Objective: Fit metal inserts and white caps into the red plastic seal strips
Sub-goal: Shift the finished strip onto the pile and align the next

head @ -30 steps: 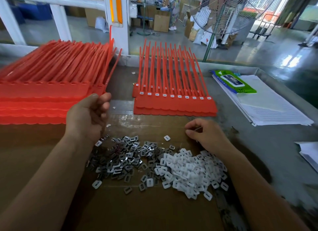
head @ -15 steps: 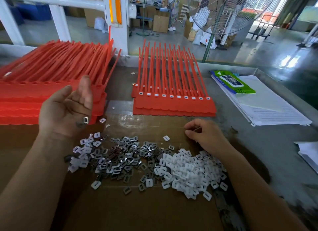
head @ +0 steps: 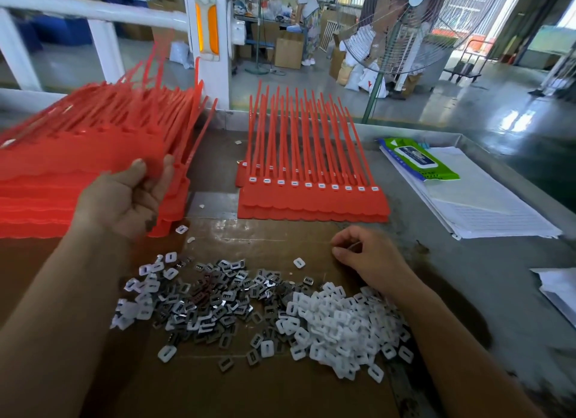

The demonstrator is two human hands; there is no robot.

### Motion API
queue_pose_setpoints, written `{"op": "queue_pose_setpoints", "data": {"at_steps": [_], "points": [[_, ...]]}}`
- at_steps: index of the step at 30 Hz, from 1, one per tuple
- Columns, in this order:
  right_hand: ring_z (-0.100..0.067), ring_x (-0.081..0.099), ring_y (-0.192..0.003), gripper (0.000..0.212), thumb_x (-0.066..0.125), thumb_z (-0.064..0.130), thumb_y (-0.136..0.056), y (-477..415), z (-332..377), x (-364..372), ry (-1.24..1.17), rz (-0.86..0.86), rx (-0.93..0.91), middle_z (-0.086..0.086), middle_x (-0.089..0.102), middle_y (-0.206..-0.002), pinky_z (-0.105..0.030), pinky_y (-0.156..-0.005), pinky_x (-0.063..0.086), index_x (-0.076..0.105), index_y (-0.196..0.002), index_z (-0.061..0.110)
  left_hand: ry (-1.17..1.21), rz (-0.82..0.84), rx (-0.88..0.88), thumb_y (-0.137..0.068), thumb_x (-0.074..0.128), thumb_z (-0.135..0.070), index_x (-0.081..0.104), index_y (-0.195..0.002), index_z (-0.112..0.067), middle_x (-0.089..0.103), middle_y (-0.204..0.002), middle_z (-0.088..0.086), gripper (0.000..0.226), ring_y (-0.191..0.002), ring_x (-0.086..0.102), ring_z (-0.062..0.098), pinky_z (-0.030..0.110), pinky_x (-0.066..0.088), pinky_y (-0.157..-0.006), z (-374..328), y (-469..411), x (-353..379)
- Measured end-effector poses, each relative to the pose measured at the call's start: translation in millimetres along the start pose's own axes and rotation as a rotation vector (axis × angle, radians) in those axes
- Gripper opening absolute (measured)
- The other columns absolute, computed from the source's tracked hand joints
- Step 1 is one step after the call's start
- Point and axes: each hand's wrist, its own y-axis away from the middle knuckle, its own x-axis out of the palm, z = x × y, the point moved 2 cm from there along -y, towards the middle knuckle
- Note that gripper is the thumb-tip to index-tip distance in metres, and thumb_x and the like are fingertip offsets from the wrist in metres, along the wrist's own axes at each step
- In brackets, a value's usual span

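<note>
A capped sheet of red strips (head: 311,196) lies at centre frame; a tall uncapped stack (head: 62,174) waits upper left. The left hand (head: 124,199) reaches it, open; the right hand (head: 371,255) rests curled near loose inserts (head: 215,296) and caps (head: 339,321), grip unclear.

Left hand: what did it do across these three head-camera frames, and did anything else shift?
The left hand rose from the metal inserts, turned palm-up and opened, with a few more white caps now lying at the pile's left edge. It now reaches to the left stack of red strips, fingers against its edge. The right hand stayed curled by the white caps; the capped stack is unchanged.
</note>
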Motion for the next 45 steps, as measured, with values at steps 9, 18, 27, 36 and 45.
{"op": "queue_pose_setpoints", "data": {"at_steps": [9,18,27,36,45], "points": [[-0.009,0.060,-0.084,0.019,0.053,0.032,-0.089,-4,45,-12,-0.017,0.055,-0.112,0.010,0.063,-0.091,-0.019,-0.074,0.049,0.062,-0.102,0.021,-0.097,0.183,-0.070,-0.087,0.049,-0.014,0.060,-0.094,-0.011,0.071,-0.091,0.007,0.013,-0.086,0.068,0.016,0.037,0.055,-0.077,65,47,42],[-0.007,0.065,-0.074,0.019,0.061,0.036,-0.086,-39,113,20,-0.573,0.221,0.056,0.004,0.067,-0.084,-0.017,-0.062,0.052,0.061,-0.084,0.016,-0.340,0.196,0.015,-0.087,0.050,-0.014,0.063,-0.077,-0.017,0.066,-0.064,-0.008,0.017,-0.058,0.059,0.004,0.018,0.047,-0.053,86,68,47],[-0.014,0.057,-0.083,0.022,0.063,0.004,-0.081,-57,94,-12,-0.407,-0.227,-0.073,0.000,0.063,-0.086,-0.029,-0.076,0.044,0.058,-0.079,0.025,0.060,0.145,-0.177,-0.067,0.060,-0.027,0.062,-0.094,-0.017,0.058,-0.082,0.000,0.029,-0.071,0.054,0.012,0.022,0.051,-0.062,63,47,26],[-0.019,0.058,-0.091,0.022,0.055,-0.002,-0.086,-33,2,-36,-0.534,-0.263,0.167,-0.004,0.064,-0.095,-0.036,-0.083,0.049,0.059,-0.088,0.020,-0.289,0.066,0.030,-0.078,0.058,0.004,0.059,-0.084,-0.006,0.067,-0.060,0.000,0.012,-0.053,0.065,0.017,0.025,0.052,-0.048,78,42,27],[-0.024,0.060,-0.102,0.033,0.061,0.015,-0.086,-37,-36,-30,-0.115,-0.433,0.191,-0.007,0.066,-0.110,-0.041,-0.095,0.044,0.061,-0.119,0.011,-0.639,0.110,0.118,-0.080,0.050,0.013,0.060,-0.104,-0.027,0.067,-0.084,0.004,0.048,-0.072,0.066,0.009,0.021,0.052,-0.067,87,29,20]]}}
